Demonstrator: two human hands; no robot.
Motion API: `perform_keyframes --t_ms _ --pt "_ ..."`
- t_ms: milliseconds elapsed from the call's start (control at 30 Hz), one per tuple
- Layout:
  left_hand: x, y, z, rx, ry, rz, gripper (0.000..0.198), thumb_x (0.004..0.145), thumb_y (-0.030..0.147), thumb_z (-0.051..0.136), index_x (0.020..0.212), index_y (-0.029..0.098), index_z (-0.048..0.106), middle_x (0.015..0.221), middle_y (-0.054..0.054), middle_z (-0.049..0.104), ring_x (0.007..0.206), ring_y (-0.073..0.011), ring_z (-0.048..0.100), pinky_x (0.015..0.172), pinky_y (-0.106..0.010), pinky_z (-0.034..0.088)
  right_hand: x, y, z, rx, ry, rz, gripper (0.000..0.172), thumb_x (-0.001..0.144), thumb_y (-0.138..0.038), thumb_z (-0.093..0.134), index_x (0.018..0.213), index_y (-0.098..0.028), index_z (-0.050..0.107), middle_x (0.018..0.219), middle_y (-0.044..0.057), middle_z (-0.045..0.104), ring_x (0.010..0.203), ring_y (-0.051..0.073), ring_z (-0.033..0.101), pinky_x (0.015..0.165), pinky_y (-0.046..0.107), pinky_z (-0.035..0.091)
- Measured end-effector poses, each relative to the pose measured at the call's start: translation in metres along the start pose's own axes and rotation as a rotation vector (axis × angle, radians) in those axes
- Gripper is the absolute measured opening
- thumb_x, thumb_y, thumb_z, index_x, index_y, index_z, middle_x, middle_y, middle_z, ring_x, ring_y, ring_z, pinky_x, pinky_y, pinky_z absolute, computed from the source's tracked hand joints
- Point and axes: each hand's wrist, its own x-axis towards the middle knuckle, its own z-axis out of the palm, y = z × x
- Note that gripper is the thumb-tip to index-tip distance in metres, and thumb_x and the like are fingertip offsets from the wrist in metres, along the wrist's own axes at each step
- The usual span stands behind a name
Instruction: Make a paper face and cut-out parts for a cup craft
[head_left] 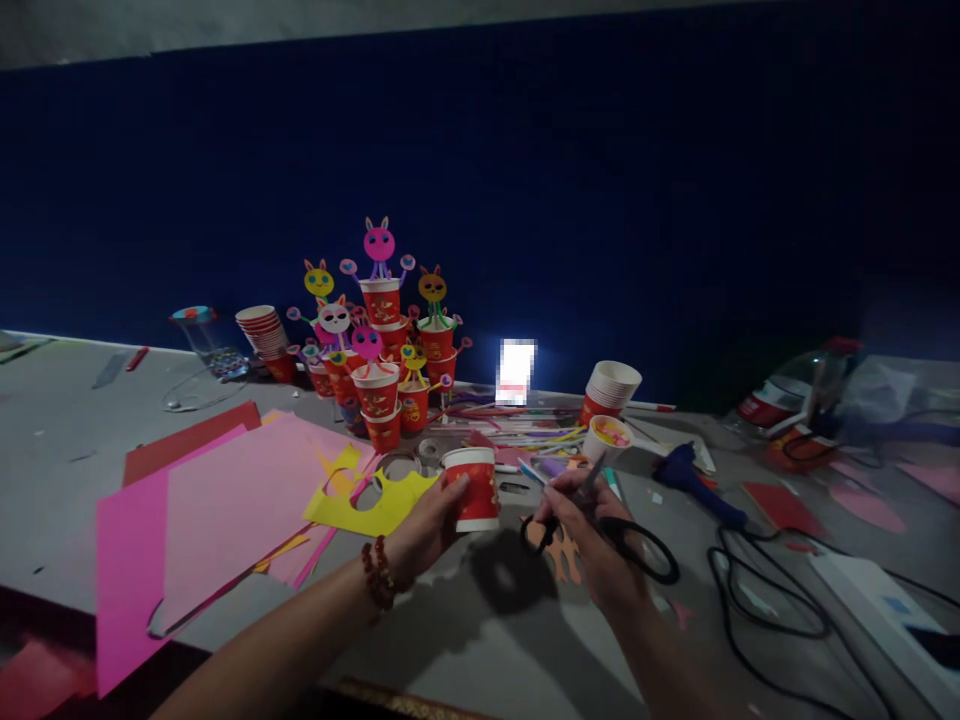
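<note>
My left hand point(435, 515) grips a red paper cup point(478, 492) with a white rim, its fingers wrapped round the side and the cup held just above the table. To its right, my right hand point(592, 545) holds a pair of scissors point(646, 550) with black handles. The scissors' blades look spread apart and point away from me; they are clear of the cup. Beneath the right hand lies an orange paper cutout point(564, 553). Yellow paper with round holes point(375, 508) lies beside my left hand.
Decorated red cups with paper animal faces point(382, 303) are stacked at the back. Pink paper sheets point(240, 510) lie left, near stacked cups point(262, 335). A cup of paper bits point(606, 437), a blue glue gun point(694, 480), black cable point(720, 600) and bottle point(780, 395) are right.
</note>
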Motion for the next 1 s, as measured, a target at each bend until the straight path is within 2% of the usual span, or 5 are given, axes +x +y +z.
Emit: perform_keyframes --t_ms 200,400,567,867,1000 --pt "0.005 -0.003 -0.011 -0.245 0.003 -0.192 0.046 0.091 0.049 0.06 0.11 0.007 0.062 0.091 -0.015 0.071 0.079 -0.022 0.07 0.069 -0.032 0.056 0.003 0.015 0.006 0.12 0.03 0.02 0.021 0.082 -0.04 0.073 0.09 -0.024 0.062 0.059 -0.003 0.066 0.057 0.015 0.06 0.058 0.026 0.049" --pt "0.002 0.008 -0.016 -0.406 -0.145 -0.357 0.053 0.092 0.049 0.053 0.121 0.004 0.056 0.096 -0.017 0.071 0.079 -0.0246 0.071 0.062 -0.03 0.055 0.0 0.03 0.0 0.18 -0.014 0.283 0.036 0.071 -0.043 0.082 0.098 -0.021 0.071 0.073 0.003 0.076 0.071 0.02 0.068 0.061 0.028 0.053" --pt "0.001 0.006 -0.018 -0.457 -0.158 -0.267 0.056 0.09 0.048 0.055 0.122 0.002 0.055 0.104 -0.02 0.07 0.093 -0.0278 0.07 0.082 -0.039 0.055 0.001 0.027 0.0 0.261 -0.086 0.397 0.036 0.068 -0.045 0.084 0.092 -0.018 0.077 0.066 0.005 0.074 0.06 0.019 0.065 0.053 0.026 0.049" --pt "-0.001 -0.004 -0.026 -0.416 -0.025 -0.285 0.048 0.085 0.041 0.067 0.114 0.005 0.06 0.101 -0.018 0.072 0.09 -0.026 0.071 0.078 -0.034 0.056 -0.007 0.033 0.007 0.171 -0.071 0.313 0.033 0.079 -0.053 0.071 0.084 -0.021 0.073 0.058 0.001 0.068 0.054 0.015 0.059 0.05 0.023 0.044" --pt "0.0 -0.004 -0.025 -0.371 -0.105 -0.282 0.051 0.084 0.041 0.064 0.116 0.001 0.061 0.101 -0.019 0.072 0.091 -0.0276 0.071 0.08 -0.036 0.055 -0.01 0.03 0.009 0.227 -0.076 0.36 0.033 0.081 -0.054 0.068 0.079 -0.021 0.068 0.059 0.001 0.068 0.056 0.015 0.061 0.049 0.023 0.044"
